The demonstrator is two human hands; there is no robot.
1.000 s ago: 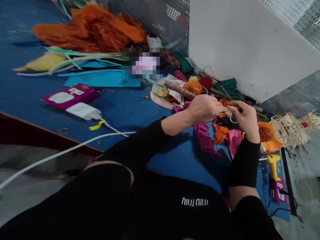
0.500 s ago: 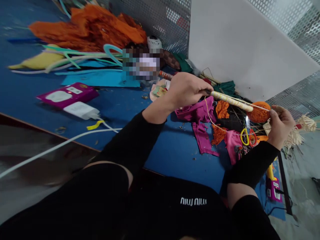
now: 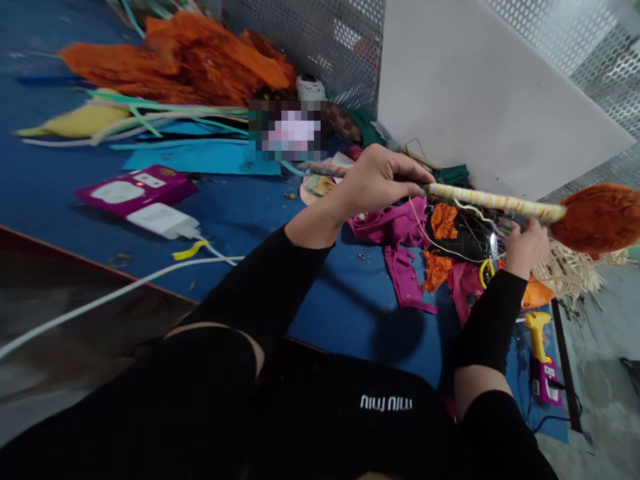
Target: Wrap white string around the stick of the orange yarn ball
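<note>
My left hand (image 3: 377,177) is closed on a long thin stick (image 3: 497,200) wrapped in white and yellow yarn. Its far right end carries a fuzzy orange oval (image 3: 603,219), and a patterned stretch (image 3: 327,171) shows left of the hand. Just below the wrapped part, my right hand (image 3: 527,245) has its fingers drawn together on a strand of pale yarn (image 3: 473,210) that runs slack from the stick. Another loose strand hangs from near my left fingers over the scraps. Scissors (image 3: 487,270) with a yellow handle lie partly hidden behind my right wrist.
Magenta cloth scraps (image 3: 407,267) and orange scraps (image 3: 437,270) lie on the blue table (image 3: 345,300). A yellow glue gun (image 3: 537,333) is at right. Purple power strip (image 3: 135,190) with a white charger, crumpled orange cloth (image 3: 185,63) and a white panel (image 3: 480,87) stand around.
The stick has shifted right, and its orange end now shows larger and farther right. My right hand has moved left and down, and the yarn, taut before, now hangs slack.
</note>
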